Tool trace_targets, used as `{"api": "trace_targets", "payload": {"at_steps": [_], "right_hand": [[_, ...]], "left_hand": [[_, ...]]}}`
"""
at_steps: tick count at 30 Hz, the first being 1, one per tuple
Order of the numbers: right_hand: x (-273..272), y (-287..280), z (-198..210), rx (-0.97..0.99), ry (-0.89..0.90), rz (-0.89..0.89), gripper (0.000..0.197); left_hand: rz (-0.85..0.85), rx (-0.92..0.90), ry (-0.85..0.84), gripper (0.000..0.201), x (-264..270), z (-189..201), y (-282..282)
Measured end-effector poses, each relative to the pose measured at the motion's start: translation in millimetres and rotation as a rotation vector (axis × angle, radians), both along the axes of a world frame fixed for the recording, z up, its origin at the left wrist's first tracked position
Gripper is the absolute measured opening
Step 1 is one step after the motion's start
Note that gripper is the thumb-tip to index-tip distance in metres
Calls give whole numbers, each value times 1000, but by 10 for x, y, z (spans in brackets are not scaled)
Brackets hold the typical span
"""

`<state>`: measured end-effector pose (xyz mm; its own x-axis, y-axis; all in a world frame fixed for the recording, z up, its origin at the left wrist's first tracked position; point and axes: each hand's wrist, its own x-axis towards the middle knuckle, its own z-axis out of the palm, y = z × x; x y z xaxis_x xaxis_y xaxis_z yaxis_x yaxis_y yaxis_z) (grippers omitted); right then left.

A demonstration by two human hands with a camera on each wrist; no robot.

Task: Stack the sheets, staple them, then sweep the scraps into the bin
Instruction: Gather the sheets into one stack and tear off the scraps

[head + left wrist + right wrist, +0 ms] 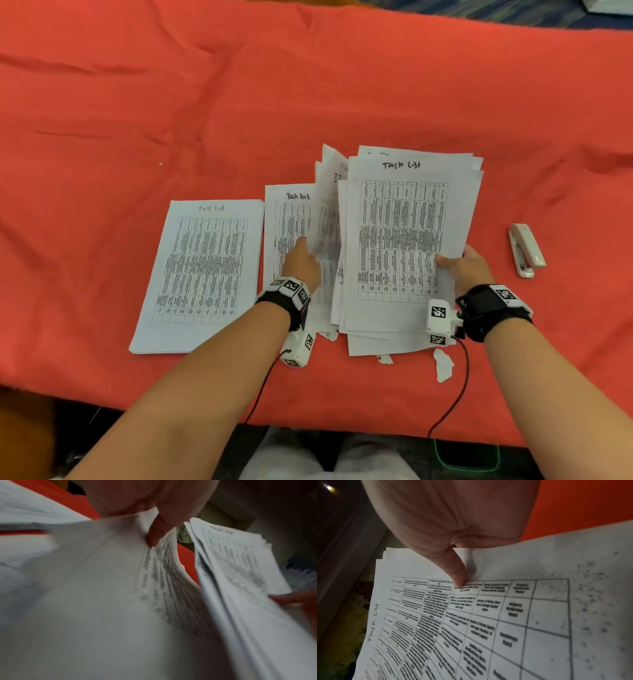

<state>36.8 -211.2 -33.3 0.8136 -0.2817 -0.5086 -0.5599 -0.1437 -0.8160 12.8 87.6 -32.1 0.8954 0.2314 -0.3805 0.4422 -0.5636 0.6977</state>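
Note:
My right hand (460,265) grips a loose pile of printed "Task List" sheets (404,240) at its right edge, the thumb (458,574) pressed on the top page. My left hand (303,262) pinches a few sheets (325,219) that stand curled up on edge beside that pile; the thumb (154,536) lies on their printed side. Another sheet (289,219) lies flat under the left hand. A neat stack of sheets (205,274) lies further left. A white stapler (525,250) sits on the cloth right of my right hand. Torn paper scraps (443,365) lie near the pile's front edge.
A red cloth (308,85) covers the table, wrinkled and bare at the back and left. Smaller scraps (385,358) lie under the pile's front edge. The table's near edge runs just in front of my forearms.

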Motion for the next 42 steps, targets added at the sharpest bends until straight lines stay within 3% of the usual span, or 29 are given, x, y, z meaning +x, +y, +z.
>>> {"api": "trace_targets", "payload": {"at_steps": [3,5,10,12,14,18,20,22,24,26,29,34,38,42], "right_hand": [[62,92,-11,29,-6,34,48],[80,168,65,52,-20,26,45],[104,265,176,102,-74,48,47],[112,278,174,85,-65,95,52],[109,318,227,39,-63,133,59],[102,334,281,17,-54,123,74],[86,318,300,7,-33,136,65],[64,300,299,-1,-51,116,51],[52,269,283,10,-94,71,47],[53,219,272,37,-109,29,46],[60,142,286,87,-98,1,45],[72,95,314,142,-104,-45,48],[88,63,292,157,-104,-70,49],[75,31,273,161,-92,-78,47]], "left_hand": [[30,-231,9,46,-17,12,-81],[37,-321,-30,43,-23,-8,-92],[5,-474,7,38,-54,84,-110],[-9,-486,22,50,-59,86,-133],[-29,-477,31,46,-62,128,-149],[-78,-423,9,34,-44,152,-140],[-133,-329,-8,32,-53,121,-120],[-165,-79,-15,29,-51,49,-65],[-79,234,36,42,-44,-41,26],[33,348,149,59,-62,-112,109],[30,397,250,69,-89,-211,124],[-138,430,147,65,-101,-294,9],[41,376,128,64,-53,-245,-4],[123,374,225,71,49,-198,58]]}}
